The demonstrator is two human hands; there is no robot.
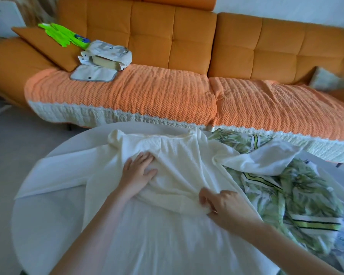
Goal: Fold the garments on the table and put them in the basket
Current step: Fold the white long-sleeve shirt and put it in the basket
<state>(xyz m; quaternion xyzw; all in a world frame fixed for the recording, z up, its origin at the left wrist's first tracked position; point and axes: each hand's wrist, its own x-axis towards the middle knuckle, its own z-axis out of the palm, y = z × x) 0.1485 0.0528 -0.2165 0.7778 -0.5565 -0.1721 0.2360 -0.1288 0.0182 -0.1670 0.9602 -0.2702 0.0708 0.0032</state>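
A cream knit garment (177,155) lies spread over the round white table (48,215), one sleeve stretched to the left and another draped to the right. My left hand (138,171) presses flat on its middle with straight fingers. My right hand (222,205) pinches a fold of the cream fabric near the front. A green-and-white leaf-print garment (306,195) lies crumpled on the right side of the table, partly under the cream sleeve. No basket is in view.
An orange sofa (187,36) with an orange knit cover (147,92) stands right behind the table. On it lie an orange cushion (44,48), a bright green item (62,34) and a grey fabric bag (109,54). Grey floor (6,145) shows at the left.
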